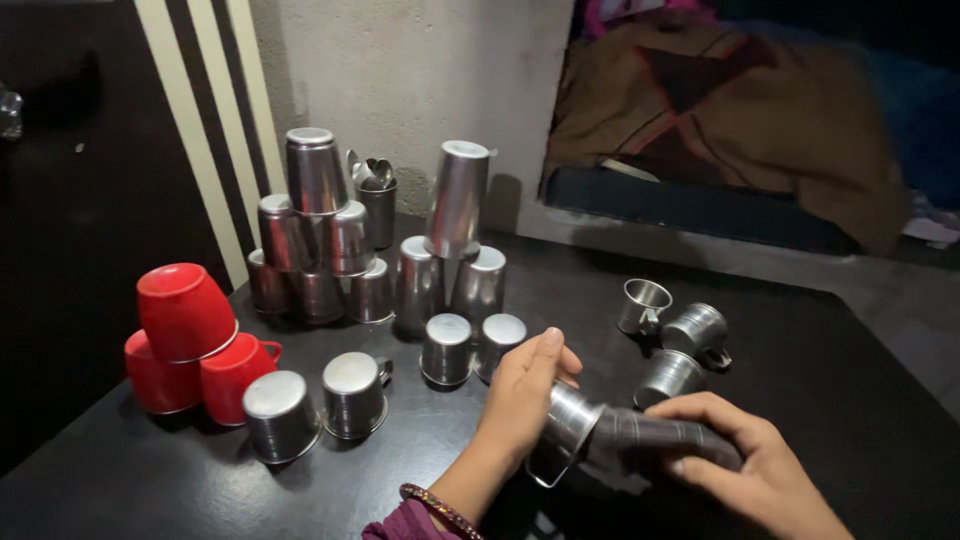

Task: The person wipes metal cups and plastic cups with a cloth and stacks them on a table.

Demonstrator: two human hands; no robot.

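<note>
- Table (820,400): dark top; the nested steel cups (630,440) lie on their side at its near edge, about 5 o'clock from the stacked tumblers (320,230).
- Cups' long axis runs 9 to 3 o'clock, between both hands.
- Right hand (755,465): fingers wrapped over the outer cup's body at the 3 o'clock end.
- Left hand (525,395): fingers closed on the inner cup's rim end at 9 o'clock, equally near.

Desk (820,400): mug stack (195,345) at far left, two inverted cups (315,405) just right of it. Behind them, a tumbler pyramid (315,235), a second pyramid (452,250) to its right. Three small mugs (672,340) at right. Nested cups (620,435) lie sideways at front, between both hands (525,400).
</note>
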